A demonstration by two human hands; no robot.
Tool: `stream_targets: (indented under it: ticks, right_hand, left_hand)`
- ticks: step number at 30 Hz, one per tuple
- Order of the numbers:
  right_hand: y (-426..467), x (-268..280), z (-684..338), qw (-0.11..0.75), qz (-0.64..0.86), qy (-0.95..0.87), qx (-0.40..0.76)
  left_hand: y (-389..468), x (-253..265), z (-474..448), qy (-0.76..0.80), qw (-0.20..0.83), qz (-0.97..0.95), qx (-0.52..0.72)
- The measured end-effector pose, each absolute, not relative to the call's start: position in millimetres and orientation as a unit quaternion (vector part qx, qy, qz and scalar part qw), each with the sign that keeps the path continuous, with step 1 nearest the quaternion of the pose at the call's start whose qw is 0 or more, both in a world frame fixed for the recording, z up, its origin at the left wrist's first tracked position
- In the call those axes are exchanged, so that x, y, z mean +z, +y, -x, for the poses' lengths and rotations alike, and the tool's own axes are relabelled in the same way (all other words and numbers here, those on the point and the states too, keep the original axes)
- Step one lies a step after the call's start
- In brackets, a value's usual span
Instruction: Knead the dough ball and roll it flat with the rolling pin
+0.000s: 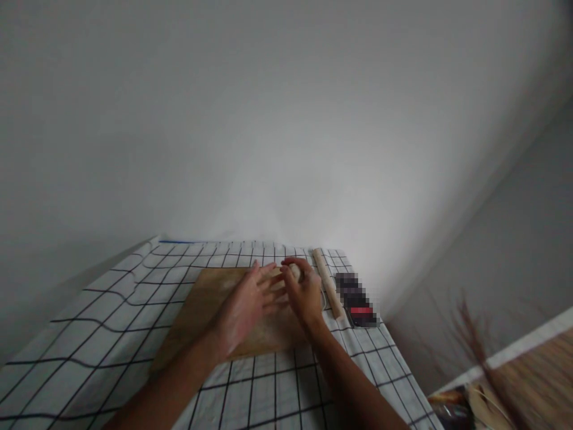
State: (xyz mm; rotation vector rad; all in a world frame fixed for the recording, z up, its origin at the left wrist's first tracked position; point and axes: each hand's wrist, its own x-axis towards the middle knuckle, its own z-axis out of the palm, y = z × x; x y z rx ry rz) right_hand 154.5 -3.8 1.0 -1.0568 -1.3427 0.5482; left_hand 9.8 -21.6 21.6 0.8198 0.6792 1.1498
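Over the wooden board (188,322), my left hand (250,301) is open, its fingers spread and pointing toward the right hand. My right hand (303,289) curls its thumb and fingers around a small pale lump of dough (295,272), partly hidden by the fingers. The two hands are close together, the left fingertips near the right thumb; whether they touch is unclear. Floury marks show on the board. Just right of my right hand lies a light wooden rolling pin (327,283).
A white tablecloth with black grid lines (250,388) covers the table. A dark, pixelated object with a red band (362,310) lies right of the rolling pin. A pale wall (268,119) rises behind. Beyond the right edge are dry reddish stems (474,334) and a bag-like item (452,409).
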Motion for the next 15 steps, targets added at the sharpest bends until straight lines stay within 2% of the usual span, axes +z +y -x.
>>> stream_targets:
  ticks: [4,7,11,15]
  right_hand:
    - [9.0,-4.2,-157.1,0.672,0.418,-0.477,0.383]
    - [10.2,-2.7,-149.1,0.678,0.386,-0.445,0.44]
    - [3.1,-0.2,-136.0,0.661,0.386,-0.458,0.452]
    - [-4.9,-2.8,-126.5,0.643,0.424,-0.496,0.401]
  left_hand:
    - [-4.0,11.3,2.4,0.392,0.581,-0.415,0.58]
    - [2.0,6.8,9.9,0.399,0.561,-0.416,0.594]
    - [-4.0,4.7,3.3,0.399,0.545,-0.434,0.596]
    - [-9.8,2.7,-11.6,0.396,0.552,-0.446,0.582]
